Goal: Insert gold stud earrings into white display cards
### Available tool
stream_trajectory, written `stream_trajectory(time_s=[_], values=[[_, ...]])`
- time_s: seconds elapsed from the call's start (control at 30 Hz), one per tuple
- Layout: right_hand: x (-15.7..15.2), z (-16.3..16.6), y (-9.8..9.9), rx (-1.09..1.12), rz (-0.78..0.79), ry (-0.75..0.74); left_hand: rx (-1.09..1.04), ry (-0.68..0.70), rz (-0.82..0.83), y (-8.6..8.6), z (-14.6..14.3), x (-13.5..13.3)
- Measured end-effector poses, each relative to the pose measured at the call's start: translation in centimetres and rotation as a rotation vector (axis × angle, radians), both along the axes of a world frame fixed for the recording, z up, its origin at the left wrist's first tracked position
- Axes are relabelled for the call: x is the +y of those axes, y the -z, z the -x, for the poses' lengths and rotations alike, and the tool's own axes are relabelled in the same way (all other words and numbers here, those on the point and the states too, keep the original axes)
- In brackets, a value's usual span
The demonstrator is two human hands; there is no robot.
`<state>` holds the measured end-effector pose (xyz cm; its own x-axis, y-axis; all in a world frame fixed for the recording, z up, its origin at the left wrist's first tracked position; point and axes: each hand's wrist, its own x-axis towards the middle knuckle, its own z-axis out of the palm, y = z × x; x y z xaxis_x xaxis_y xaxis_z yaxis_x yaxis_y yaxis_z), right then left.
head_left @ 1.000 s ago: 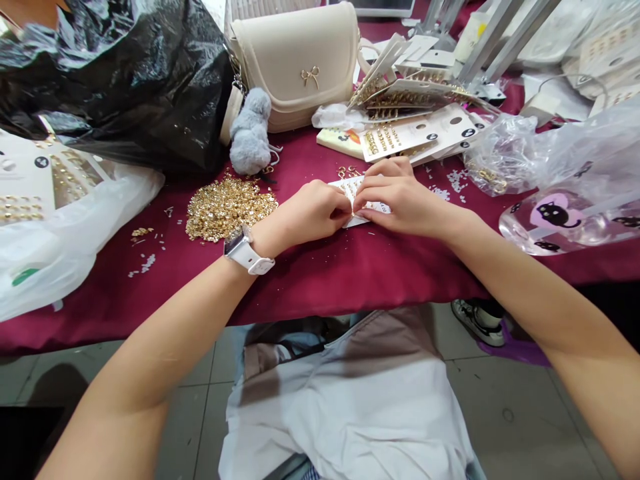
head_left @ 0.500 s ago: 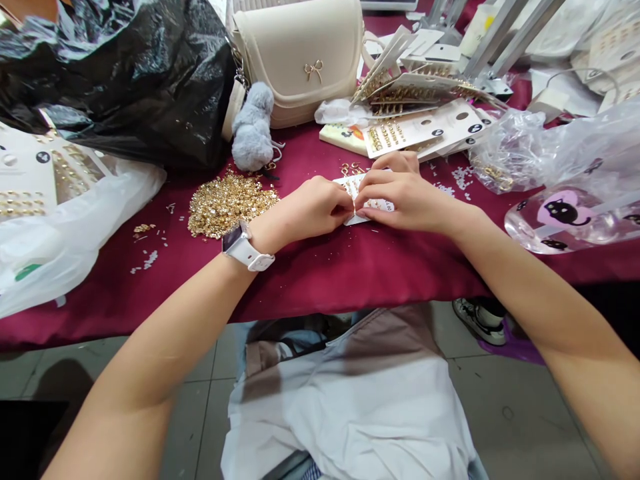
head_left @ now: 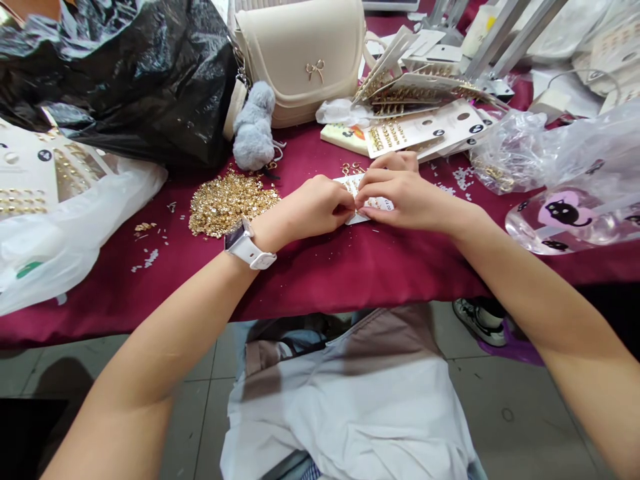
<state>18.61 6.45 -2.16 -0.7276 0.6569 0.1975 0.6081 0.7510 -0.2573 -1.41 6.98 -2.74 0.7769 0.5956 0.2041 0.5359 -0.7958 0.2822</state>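
Observation:
A small white earring card (head_left: 356, 219) with gold studs in rows lies between my two hands, low over the cloth. My left hand (head_left: 325, 203), a white-strapped watch on its wrist, is closed with thumb and fingers pinched at the card's near left part. From the other side my right hand (head_left: 400, 193) bends over the card, thumb and fingertips gripping it close to the left fingertips. Any small piece between the fingertips is hidden. Several gold earring pieces (head_left: 353, 168) lie just behind the card. Left of my left hand is a heap of gold pieces (head_left: 225, 203).
A cream handbag (head_left: 300, 53) with a grey plush charm (head_left: 255, 127) stands behind. At the left are a black plastic bag (head_left: 125, 80) and a white bag (head_left: 75, 240). Stacked earring cards (head_left: 425, 127) and a clear plastic bag (head_left: 565, 153) sit at the right.
My hands keep almost the same position at the card, with only a tiny shift at the fingertips. The whole view has drifted slightly; nothing else has moved.

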Motion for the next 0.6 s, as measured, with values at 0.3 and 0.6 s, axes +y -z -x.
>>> stream_trajectory(time_s=[0.3, 0.6], values=[[-0.49, 0.37, -0.03, 0.001, -0.016, 0.039, -0.046, 0.018, -0.021, 0.28, 0.1, 0.2], [-0.18, -0.12, 0.55, 0.035, 0.004, 0.062, -0.013, 0.029, -0.044, -0.21, 0.17, -0.16]])
